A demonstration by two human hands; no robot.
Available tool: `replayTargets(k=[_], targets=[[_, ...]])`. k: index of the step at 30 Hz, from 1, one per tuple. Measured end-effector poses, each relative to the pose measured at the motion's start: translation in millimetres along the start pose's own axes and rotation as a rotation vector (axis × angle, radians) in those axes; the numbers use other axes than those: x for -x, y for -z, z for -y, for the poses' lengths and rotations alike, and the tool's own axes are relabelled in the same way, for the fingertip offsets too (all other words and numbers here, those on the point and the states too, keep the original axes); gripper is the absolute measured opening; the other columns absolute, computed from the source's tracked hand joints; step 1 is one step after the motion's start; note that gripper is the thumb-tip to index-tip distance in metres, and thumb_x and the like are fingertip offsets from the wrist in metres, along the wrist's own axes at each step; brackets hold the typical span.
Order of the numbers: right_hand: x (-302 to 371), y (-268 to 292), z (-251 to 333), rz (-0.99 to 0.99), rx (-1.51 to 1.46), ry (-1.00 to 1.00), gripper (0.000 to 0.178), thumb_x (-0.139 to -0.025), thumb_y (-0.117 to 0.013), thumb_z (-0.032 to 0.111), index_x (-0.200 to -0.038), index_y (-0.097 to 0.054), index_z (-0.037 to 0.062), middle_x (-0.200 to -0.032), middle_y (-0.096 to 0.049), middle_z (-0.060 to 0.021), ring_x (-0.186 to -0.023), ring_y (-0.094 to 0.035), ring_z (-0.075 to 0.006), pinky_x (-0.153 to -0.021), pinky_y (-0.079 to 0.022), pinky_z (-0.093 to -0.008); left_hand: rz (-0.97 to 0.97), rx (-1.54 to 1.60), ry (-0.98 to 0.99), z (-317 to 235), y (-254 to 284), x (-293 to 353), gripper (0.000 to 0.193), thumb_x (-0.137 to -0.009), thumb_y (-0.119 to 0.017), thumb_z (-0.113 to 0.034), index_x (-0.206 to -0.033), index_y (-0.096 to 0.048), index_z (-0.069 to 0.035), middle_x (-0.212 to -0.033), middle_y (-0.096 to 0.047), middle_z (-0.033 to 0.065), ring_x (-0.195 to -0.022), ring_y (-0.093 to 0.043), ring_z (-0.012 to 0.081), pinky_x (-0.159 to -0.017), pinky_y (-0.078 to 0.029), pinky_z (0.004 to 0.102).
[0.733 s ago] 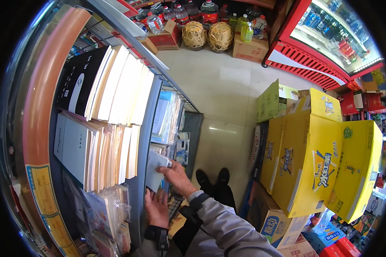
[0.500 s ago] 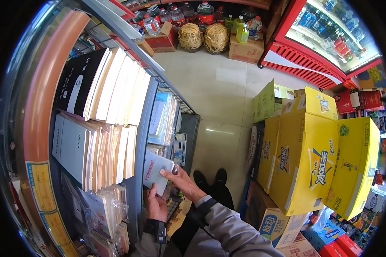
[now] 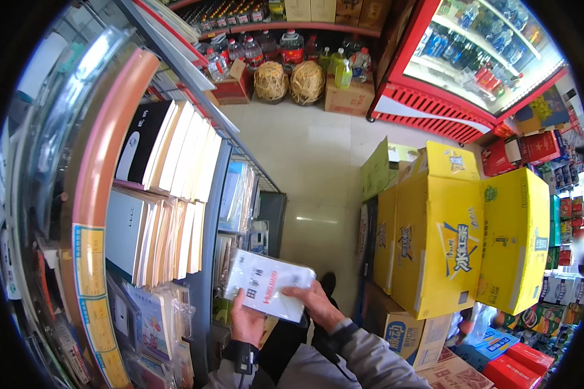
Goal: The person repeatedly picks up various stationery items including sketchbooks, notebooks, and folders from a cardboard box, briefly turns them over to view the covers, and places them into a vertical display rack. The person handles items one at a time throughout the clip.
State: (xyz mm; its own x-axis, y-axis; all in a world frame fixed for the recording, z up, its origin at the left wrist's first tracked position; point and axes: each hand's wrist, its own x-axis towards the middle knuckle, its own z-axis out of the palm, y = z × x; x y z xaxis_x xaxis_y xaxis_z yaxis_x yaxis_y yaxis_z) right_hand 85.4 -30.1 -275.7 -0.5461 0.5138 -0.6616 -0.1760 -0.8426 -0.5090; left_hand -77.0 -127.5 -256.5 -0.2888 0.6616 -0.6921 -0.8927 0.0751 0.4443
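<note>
Head view shows us a white plastic-wrapped pack of booklets [image 3: 266, 292], now drawn well clear of the shelf rack [image 3: 211, 214] and held flat in front of us at about six o'clock in the picture. A moment ago it was still pressed up against the rack's edge, partly turned on end; since then we have pulled it toward ourselves and laid its printed face upward.

Our left hand [image 3: 246, 324] grips the pack from beneath at its near left corner, fingers closed around the edge. Our right hand [image 3: 315, 305] lies on the pack's right end, thumb on top and fingers curled under, so both hands are closed on the same pack.

At nine o'clock from the pack the rack's rows of upright notebooks [image 3: 169, 188] stand undisturbed, with bagged stationery [image 3: 156, 318] hanging below them at seven o'clock. At three o'clock a stack of yellow cartons [image 3: 461, 233] sits on the floor, well apart from our hands.

We judge that the pack is out of the rack and fully in hand, its face turned up for reading.
</note>
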Motion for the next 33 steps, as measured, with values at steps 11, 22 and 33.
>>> replayTargets(k=[11,22,33], targets=[[134.3,4.2,69.1,-0.142,-0.286,0.366,0.051,-0.093,-0.075,0.015,-0.137,-0.054,-0.0002,-0.126,-0.066,-0.0089,-0.113,-0.064,-0.0193,-0.098,-0.052,-0.035,0.222,-0.211,0.029,44.3,-142.1,51.0,0.045,-0.094,-0.066,-0.016,-0.134,-0.054,0.0,-0.126,-0.064,0.0099,-0.115,-0.062,0.0214,-0.099,-0.049,0.0356],[250.2,20.9,158.7,0.095,-0.124,0.552,0.05,-0.097,-0.067,0.034,-0.131,-0.056,-0.0011,-0.124,-0.065,-0.01,-0.115,-0.06,-0.0156,-0.101,-0.045,-0.0313,0.574,-0.526,-0.072,-4.7,-254.6,112.2,0.038,-0.089,-0.07,-0.019,-0.119,-0.063,0.004,-0.106,-0.069,0.0112,-0.095,-0.068,0.0203,-0.085,-0.054,0.0325],[267.1,-13.8,174.5,-0.097,-0.041,0.649,0.033,-0.097,-0.066,0.017,-0.124,-0.057,0.0001,-0.113,-0.067,-0.0075,-0.101,-0.061,-0.0127,-0.094,-0.048,-0.0297,0.682,-0.663,-0.166,-10.9,-267.8,165.1,0.062,-0.09,-0.073,-0.029,-0.137,-0.051,0.004,-0.121,-0.066,0.0159,-0.11,-0.064,0.0222,-0.096,-0.05,0.0337]])
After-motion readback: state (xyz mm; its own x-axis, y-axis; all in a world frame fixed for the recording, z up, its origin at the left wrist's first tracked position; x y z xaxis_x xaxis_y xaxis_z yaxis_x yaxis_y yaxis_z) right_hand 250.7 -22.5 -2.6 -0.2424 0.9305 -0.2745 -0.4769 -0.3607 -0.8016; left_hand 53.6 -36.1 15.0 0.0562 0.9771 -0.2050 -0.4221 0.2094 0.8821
